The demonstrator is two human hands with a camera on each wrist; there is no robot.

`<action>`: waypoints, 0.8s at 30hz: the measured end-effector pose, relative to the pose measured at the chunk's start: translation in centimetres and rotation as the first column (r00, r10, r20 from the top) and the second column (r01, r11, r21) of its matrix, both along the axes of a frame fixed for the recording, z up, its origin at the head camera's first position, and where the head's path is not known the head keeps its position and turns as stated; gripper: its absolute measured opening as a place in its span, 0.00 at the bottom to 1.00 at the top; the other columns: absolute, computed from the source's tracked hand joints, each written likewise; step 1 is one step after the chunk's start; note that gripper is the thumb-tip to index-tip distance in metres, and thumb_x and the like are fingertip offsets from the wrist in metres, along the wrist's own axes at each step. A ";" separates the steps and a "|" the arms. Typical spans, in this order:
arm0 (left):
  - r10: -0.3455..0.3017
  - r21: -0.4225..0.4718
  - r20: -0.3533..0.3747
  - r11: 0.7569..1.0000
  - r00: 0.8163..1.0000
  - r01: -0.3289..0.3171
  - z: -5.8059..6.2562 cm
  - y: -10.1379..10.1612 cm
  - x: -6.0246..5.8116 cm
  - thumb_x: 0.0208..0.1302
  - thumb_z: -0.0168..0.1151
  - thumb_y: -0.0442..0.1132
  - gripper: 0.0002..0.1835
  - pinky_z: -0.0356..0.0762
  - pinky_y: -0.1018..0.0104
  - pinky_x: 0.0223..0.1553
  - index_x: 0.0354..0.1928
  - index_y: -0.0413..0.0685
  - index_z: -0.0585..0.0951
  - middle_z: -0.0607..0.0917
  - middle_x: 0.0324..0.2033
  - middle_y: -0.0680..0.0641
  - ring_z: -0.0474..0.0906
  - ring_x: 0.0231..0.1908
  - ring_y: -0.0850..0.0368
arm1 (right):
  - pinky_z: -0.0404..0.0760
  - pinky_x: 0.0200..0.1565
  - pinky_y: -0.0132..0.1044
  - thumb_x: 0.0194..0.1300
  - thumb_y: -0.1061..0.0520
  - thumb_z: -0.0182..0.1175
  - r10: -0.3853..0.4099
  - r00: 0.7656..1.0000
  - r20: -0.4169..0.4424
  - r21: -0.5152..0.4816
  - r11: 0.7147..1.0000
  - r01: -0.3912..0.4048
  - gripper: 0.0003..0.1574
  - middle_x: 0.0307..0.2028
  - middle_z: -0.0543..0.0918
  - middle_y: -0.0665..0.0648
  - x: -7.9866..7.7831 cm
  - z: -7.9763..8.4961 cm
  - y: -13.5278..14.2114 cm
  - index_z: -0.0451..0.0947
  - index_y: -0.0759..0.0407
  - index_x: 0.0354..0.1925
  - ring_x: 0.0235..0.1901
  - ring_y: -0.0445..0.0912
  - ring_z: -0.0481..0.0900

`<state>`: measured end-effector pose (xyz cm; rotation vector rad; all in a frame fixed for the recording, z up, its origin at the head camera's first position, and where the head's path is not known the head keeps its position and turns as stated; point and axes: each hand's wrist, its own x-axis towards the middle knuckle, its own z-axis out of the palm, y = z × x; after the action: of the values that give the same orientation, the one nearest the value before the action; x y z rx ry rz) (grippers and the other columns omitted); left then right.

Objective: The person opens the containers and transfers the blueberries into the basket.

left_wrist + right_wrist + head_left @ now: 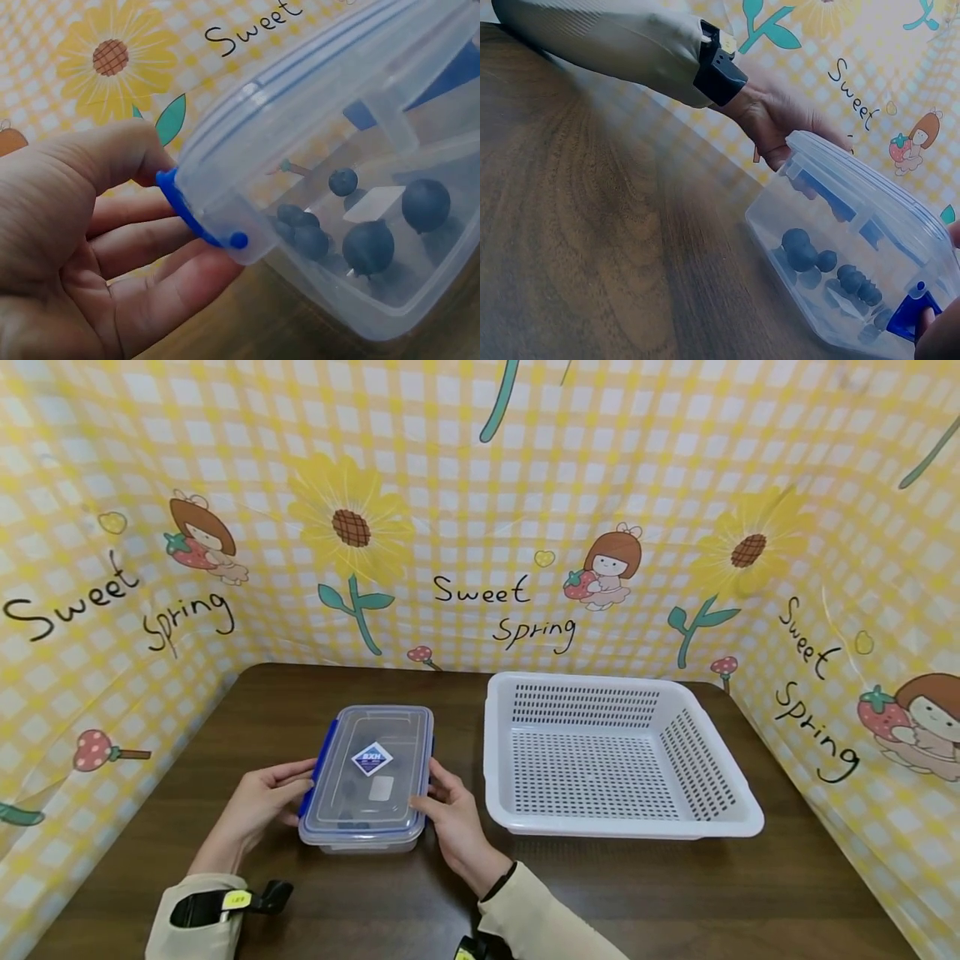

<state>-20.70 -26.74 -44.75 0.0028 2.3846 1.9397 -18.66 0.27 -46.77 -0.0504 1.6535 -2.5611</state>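
A clear plastic food container [341, 806] with a transparent lid and blue side clips stands on the table. My left hand [255, 802] is at its left side; in the left wrist view its thumb and fingers grip a blue clip [187, 214]. My right hand [459, 827] holds the right side, thumb on the lid's edge and fingers along the side. At the right edge of the right wrist view, fingertips press another blue clip [911, 315]. Several dark round things [367, 247] lie inside the container, their kind unclear through the plastic. A diamond-shaped label [372, 759] marks the lid.
To the right of the container sits a white perforated plastic basket [622, 825], with nothing seen inside. The dark wooden table [660, 893] is enclosed at the back and sides by a yellow checked cloth [465, 510] with printed flowers.
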 end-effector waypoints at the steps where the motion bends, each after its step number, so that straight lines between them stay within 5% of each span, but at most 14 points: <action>1: -0.003 0.008 0.011 1.000 1.000 0.003 0.0 -0.1 0.0 0.68 0.61 0.30 0.28 0.82 0.62 0.20 0.65 0.21 0.67 0.87 0.41 0.54 0.83 0.26 0.59 | 0.77 0.47 0.29 0.56 0.75 0.62 0.006 1.000 0.004 0.001 1.000 -0.006 0.44 0.60 0.66 0.64 0.0 0.0 0.0 0.63 0.69 0.70 0.50 0.50 0.71; 6: -0.031 -0.022 0.043 0.999 0.999 0.032 0.6 -0.3 -0.2 0.67 0.62 0.31 0.29 0.83 0.59 0.22 0.65 0.21 0.67 0.87 0.43 0.49 0.83 0.25 0.56 | 0.77 0.48 0.30 0.57 0.74 0.62 0.019 1.000 0.008 0.010 1.000 -0.019 0.44 0.60 0.66 0.64 -0.1 0.0 0.0 0.63 0.68 0.71 0.51 0.50 0.71; 13: -0.036 -0.056 0.139 0.997 0.990 0.044 1.3 -0.3 -0.9 0.65 0.63 0.33 0.31 0.84 0.59 0.25 0.66 0.22 0.67 0.88 0.32 0.48 0.84 0.25 0.54 | 0.77 0.48 0.29 0.57 0.74 0.62 0.019 1.000 0.010 0.010 1.000 -0.019 0.44 0.61 0.65 0.65 -0.1 0.0 0.1 0.62 0.68 0.71 0.51 0.51 0.71; 24: 0.039 -0.056 0.114 0.998 0.993 -0.032 1.2 0.3 -0.9 0.62 0.63 0.30 0.29 0.83 0.61 0.22 0.62 0.20 0.69 0.86 0.25 0.50 0.81 0.20 0.56 | 0.77 0.47 0.29 0.56 0.74 0.62 0.006 1.000 0.005 0.015 1.000 -0.006 0.44 0.59 0.67 0.64 -0.1 -0.2 -0.1 0.63 0.69 0.71 0.49 0.49 0.72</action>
<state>-21.59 -26.39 -43.54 -0.1507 2.3775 1.8353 -18.77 0.14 -46.99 -0.0487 1.6685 -2.5419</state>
